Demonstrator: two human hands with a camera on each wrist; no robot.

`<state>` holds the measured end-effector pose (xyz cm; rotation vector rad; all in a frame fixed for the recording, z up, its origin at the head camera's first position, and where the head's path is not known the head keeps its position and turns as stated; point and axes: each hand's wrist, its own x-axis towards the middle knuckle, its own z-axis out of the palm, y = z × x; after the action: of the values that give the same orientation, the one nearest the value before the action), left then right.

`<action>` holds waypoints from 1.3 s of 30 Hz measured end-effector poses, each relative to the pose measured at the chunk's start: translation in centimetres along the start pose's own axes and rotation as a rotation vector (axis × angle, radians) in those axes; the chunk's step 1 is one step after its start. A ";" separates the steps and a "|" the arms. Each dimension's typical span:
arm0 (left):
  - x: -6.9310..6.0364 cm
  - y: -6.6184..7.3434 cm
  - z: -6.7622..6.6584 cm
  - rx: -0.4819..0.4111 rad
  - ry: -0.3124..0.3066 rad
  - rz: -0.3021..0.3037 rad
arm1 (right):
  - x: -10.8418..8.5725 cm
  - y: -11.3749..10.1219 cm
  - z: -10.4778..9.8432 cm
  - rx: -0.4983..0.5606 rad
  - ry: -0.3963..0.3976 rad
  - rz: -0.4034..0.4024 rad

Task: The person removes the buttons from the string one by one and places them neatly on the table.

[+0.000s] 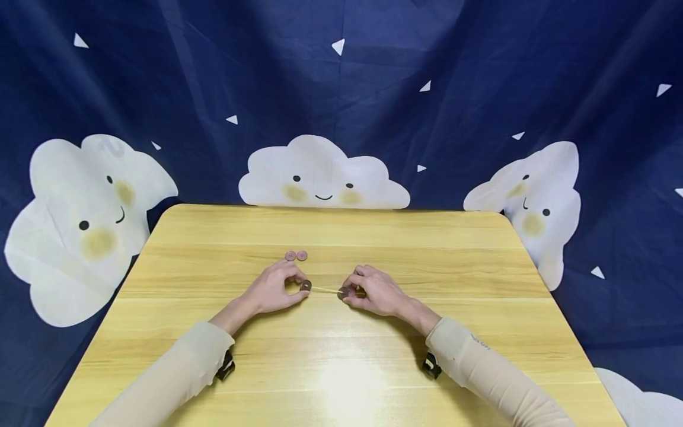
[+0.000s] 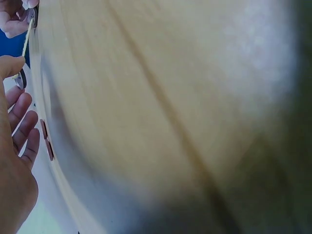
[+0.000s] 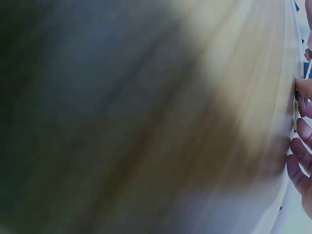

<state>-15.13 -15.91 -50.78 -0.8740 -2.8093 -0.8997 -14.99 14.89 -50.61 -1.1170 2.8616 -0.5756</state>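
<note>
My left hand (image 1: 274,289) pinches a dark round button (image 1: 306,285) between thumb and finger. A yellow cord (image 1: 325,290) runs straight from it to a second dark button (image 1: 342,293), which my right hand (image 1: 376,292) pinches. In the left wrist view, the left hand (image 2: 17,131) has its thumb at the button (image 2: 21,79), the cord (image 2: 27,39) stretching up to the other hand. At the edge of the right wrist view, the right hand (image 3: 303,146) holds its button (image 3: 301,103), partly cut off.
Two pinkish buttons (image 1: 290,255) (image 1: 302,255) lie side by side on the wooden table (image 1: 341,228), just beyond the left hand's fingers. Behind the table hangs a dark blue cloth (image 1: 341,89) with smiling clouds and small white triangles.
</note>
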 end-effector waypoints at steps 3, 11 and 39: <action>-0.1 0.0 0.0 -0.003 0.003 -0.008 | 0.0 0.0 0.0 0.004 0.002 -0.001; -0.4 -0.4 -0.3 -0.020 0.025 -0.012 | 0.0 0.1 0.0 0.011 -0.002 0.005; -0.6 -3.0 -2.6 -0.033 0.118 -0.101 | 0.0 0.1 0.1 0.017 0.007 -0.002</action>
<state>-16.45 -19.64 -50.31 -0.6640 -2.7650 -0.9791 -15.05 14.89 -50.71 -1.1179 2.8562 -0.6032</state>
